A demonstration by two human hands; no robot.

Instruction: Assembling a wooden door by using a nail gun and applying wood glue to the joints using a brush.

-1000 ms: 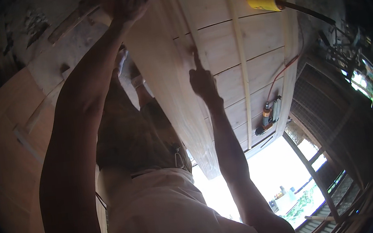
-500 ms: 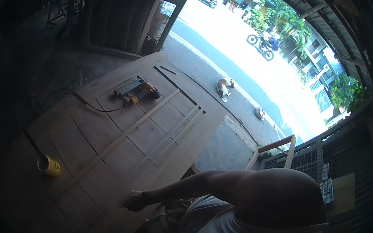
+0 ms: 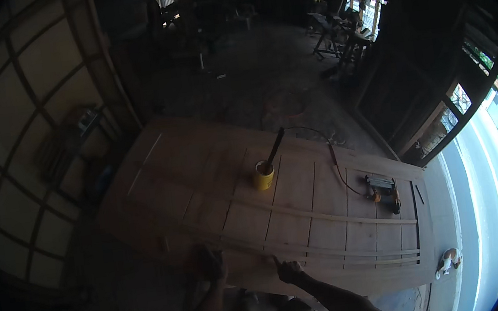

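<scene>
A large wooden panel (image 3: pixel 204 142), scored with dark grooves, lies in front of me. Thin wooden strips (image 3: pixel 329 215) run lengthwise along it. My left hand (image 3: pixel 211 264) is low over the panel's near edge, dark and blurred, so its fingers cannot be read. To its right, my right hand (image 3: pixel 289 271) is at the near strips, mostly curled with one finger reaching forward; whatever it pinches is too dim to name. On the panel stands a yellow can (image 3: pixel 264 178) with a dark stick or brush handle (image 3: pixel 275 146) leaning out. A nail gun (image 3: pixel 383 193) lies toward the right end.
An air hose (image 3: pixel 337 167) trails from the nail gun over the far edge. A framed partition (image 3: pixel 29 113) rises on the left, with a cluttered small shelf (image 3: pixel 77 129). A dog (image 3: pixel 449 260) is beside the panel's right end, near the road (image 3: pixel 480 190).
My view has swung from the street on the right toward the dim workshop and the panel's left part. Both hands now show over the near edge; can and nail gun stay on the panel.
</scene>
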